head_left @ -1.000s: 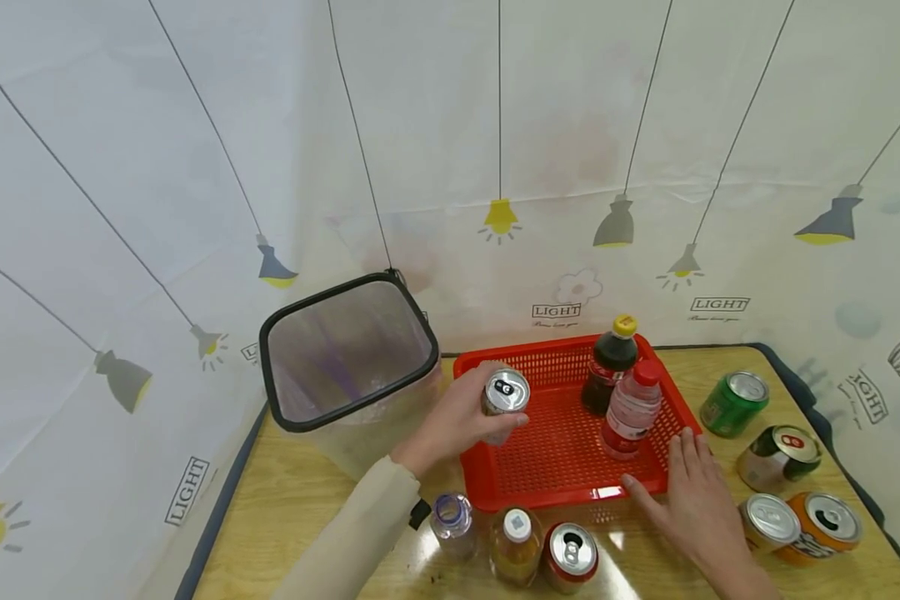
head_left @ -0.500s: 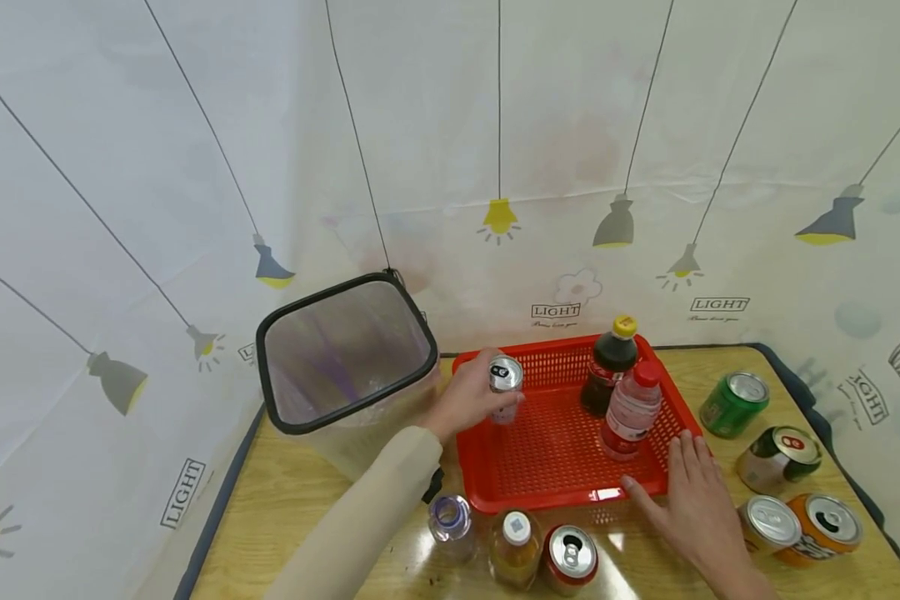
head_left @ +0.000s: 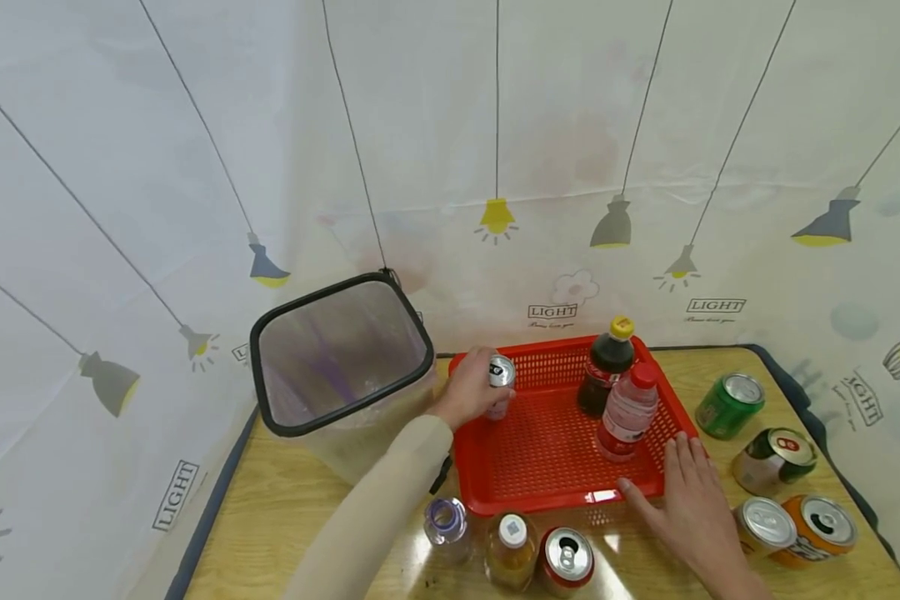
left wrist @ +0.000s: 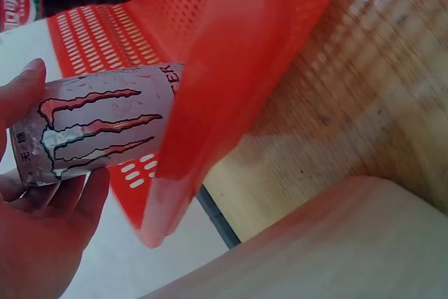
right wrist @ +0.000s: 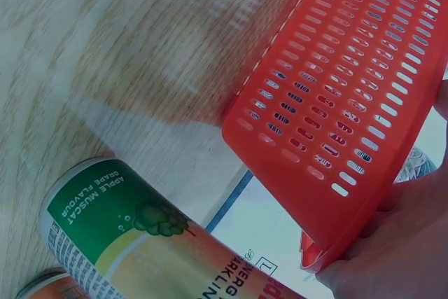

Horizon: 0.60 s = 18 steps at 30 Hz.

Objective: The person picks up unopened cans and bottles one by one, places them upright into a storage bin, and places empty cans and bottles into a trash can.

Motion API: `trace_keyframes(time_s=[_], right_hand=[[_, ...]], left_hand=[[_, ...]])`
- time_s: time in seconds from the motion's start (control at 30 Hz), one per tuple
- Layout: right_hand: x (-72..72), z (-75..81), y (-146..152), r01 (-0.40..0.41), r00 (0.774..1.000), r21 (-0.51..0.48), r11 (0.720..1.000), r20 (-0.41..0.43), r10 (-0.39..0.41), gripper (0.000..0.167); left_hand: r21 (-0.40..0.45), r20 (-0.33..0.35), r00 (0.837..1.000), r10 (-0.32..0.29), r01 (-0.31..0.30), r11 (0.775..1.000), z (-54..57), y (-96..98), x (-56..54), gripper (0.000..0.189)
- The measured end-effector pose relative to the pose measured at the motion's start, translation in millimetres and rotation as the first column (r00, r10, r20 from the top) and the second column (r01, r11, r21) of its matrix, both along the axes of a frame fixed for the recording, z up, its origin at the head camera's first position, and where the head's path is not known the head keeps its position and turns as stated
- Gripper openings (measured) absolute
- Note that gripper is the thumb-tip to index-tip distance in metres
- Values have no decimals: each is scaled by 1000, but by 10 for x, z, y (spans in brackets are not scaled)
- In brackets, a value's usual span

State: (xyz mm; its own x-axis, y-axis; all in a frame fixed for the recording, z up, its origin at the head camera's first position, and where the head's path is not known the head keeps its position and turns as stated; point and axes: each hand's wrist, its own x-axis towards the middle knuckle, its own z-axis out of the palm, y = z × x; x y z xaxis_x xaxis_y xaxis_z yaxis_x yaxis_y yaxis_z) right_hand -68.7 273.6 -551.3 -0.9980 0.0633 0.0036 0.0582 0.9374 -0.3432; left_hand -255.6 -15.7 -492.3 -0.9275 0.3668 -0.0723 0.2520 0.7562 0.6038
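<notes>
My left hand point(head_left: 467, 387) grips a pale drinks can point(head_left: 499, 372) by its upper part, inside the left side of the red basket point(head_left: 547, 454). Claw-like stripes mark the can point(left wrist: 105, 127) in the left wrist view, where the thumb and fingers wrap its top end. The basket's rim hides the can's bottom end there. Toward the right side stand a cola bottle point(head_left: 606, 367) with a yellow cap and a pink bottle point(head_left: 627, 417) with a red cap. My right hand point(head_left: 693, 508) rests on the basket's front right corner, fingers extended and thumb spread along the rim.
A translucent bin point(head_left: 375, 442) with a black rim stands left of the basket. In front are a clear bottle point(head_left: 447, 533), an amber bottle point(head_left: 511, 554) and a red can point(head_left: 567, 560). Right of it stand a green can point(head_left: 731, 406), an orange can point(head_left: 817, 532) and others.
My left hand has carried the can left, away from the basket's middle, and lower toward its far left corner. The right hand has stayed on the rim.
</notes>
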Motion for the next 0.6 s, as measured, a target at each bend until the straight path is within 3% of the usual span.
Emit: trace_keyframes(time_s=[0.43,0.6], right_hand=[[10,-10,-11,-7,1000,-7,1000,-15,6,112],[8,-2,-6,-6,1000,-8,1000,-7,6,112]], left_hand=[[-69,25,999,36,-34,997,-31,9,-41,62],[-59,44,999,31,-28,998,-24,33,-25,75]])
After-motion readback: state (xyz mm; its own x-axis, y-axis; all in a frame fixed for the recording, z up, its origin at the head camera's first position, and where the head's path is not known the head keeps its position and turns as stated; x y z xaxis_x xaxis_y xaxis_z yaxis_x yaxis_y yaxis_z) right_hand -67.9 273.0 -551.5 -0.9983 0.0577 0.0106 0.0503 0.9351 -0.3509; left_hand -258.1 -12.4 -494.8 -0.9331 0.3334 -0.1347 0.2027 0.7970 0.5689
